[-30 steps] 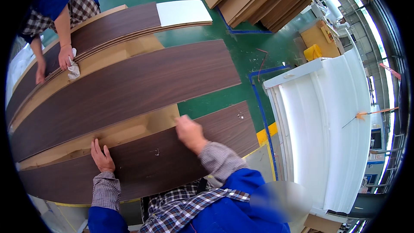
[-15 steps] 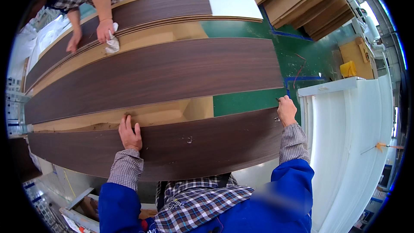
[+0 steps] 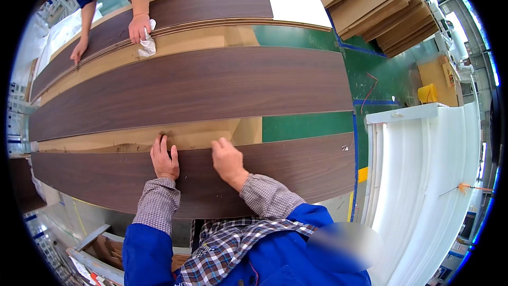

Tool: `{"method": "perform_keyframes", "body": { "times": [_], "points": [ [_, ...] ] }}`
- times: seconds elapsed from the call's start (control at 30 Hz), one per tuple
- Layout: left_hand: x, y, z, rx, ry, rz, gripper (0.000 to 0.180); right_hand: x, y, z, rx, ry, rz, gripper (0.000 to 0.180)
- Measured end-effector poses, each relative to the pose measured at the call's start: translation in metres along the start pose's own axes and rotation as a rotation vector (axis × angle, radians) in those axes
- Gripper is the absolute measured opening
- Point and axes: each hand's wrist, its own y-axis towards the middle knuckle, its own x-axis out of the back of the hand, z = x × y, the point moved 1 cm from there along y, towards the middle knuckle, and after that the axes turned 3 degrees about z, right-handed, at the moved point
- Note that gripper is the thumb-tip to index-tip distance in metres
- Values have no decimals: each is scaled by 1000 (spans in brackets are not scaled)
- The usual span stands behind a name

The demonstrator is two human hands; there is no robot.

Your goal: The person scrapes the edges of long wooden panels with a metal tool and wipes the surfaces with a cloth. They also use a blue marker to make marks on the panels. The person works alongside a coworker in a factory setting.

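A long dark brown wood-grain board (image 3: 121, 180) lies flat right in front of me. My left hand (image 3: 165, 160) rests on it, fingers stretched over its far edge and thumb apart. To the right of it, my right hand (image 3: 227, 161) is closed above the same far edge. Its curled fingers hide what they hold, if anything. Small pale specks (image 3: 345, 148) sit on the board's right part. A second brown board (image 3: 201, 85) lies parallel beyond it, and a strip of tan cardboard (image 3: 206, 133) with dark smudges shows between them.
Across from me a co-worker's hand (image 3: 139, 27) holds a white cloth (image 3: 148, 46) at a stack of boards (image 3: 211, 8). Flat cardboard sheets (image 3: 381, 10) lean at the back right. A white padded rack (image 3: 423, 164) stands on my right, near a yellow bucket (image 3: 427, 94).
My right hand has moved left from the board's right end to near my left hand; the small dark thing at its fingertips is now hidden. The co-worker's left-side hand has shifted along the stack.
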Motion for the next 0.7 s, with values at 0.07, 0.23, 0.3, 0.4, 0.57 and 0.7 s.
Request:
{"method": "perform_keyframes", "body": {
  "times": [0.07,0.23,0.3,0.4,0.57,0.7],
  "points": [
    [-1,0,2,-3,-3,-2,45,-1,-5,7,-15,63,-60,5],
    [4,-3,3,23,-26,-8,44,71,-31,-75,-166,-192,-118,4],
    [5,-3,2,35,-28,-19,44,125,-43,-141,-238,-371,-219,6],
    [-2,-1,1,14,-41,-27,44,189,-63,-225,-356,-490,-376,9],
    [1,0,-1,24,-34,-7,43,128,-42,-155,-199,-458,-154,4],
    [0,-1,6,6,6,-5,43,34,-29,-24,48,30,-137,9]
  ]
}}
